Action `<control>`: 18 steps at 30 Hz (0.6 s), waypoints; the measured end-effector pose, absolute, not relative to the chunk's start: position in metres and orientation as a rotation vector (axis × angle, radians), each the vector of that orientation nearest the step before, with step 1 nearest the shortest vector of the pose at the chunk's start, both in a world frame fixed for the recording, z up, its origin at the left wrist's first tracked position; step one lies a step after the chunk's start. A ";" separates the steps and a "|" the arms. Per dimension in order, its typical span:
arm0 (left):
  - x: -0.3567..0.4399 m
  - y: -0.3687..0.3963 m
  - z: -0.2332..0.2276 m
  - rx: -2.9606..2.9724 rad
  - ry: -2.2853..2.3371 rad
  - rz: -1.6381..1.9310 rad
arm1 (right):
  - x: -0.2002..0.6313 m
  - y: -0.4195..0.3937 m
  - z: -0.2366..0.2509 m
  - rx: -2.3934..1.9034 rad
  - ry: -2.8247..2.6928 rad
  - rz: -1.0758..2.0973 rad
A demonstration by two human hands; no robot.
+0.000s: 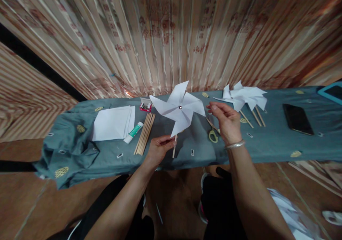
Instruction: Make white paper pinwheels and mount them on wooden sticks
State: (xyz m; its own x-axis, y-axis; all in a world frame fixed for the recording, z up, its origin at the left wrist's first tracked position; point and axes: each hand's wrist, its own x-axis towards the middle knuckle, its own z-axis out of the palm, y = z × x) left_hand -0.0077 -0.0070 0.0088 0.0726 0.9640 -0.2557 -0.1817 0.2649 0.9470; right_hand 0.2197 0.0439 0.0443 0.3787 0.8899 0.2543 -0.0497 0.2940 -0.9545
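Observation:
A white paper pinwheel (184, 108) with a silver pin at its centre stands upright over the middle of the cloth. My left hand (159, 148) is closed on its wooden stick (174, 148), thumb and fingers pinching just below the blades. My right hand (226, 117) hovers at the right-hand blade tip, fingers loosely curled and a little apart, with nothing visible in them; whether it touches the paper I cannot tell. Scissors (213, 136) with yellow-green handles lie beside it, partly hidden. Several finished-looking pinwheels (244, 95) rest behind it on the right.
On the cloth-covered table (272, 147) lie white paper sheets (113, 122), a glue stick (133, 132), several wooden sticks (144, 135), a small open box of pins (145, 105) and a black phone (298, 119). A blue-edged device (331, 92) is far right. A curtain (165, 37) hangs behind.

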 end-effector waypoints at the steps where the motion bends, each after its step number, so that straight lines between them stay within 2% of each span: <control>1: -0.007 -0.007 0.009 0.910 1.142 1.048 | 0.219 0.045 0.043 -1.089 -0.990 0.769; 18: -0.005 -0.005 0.005 0.925 1.134 1.066 | 0.203 0.041 0.039 -1.065 -0.963 1.055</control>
State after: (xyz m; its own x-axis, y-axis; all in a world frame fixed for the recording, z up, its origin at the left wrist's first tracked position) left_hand -0.0051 -0.0050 0.0051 0.0855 0.9680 -0.2361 -0.1760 0.2480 0.9526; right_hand 0.2033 0.0411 0.0388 0.2229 0.9696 0.1007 -0.1881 0.1441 -0.9715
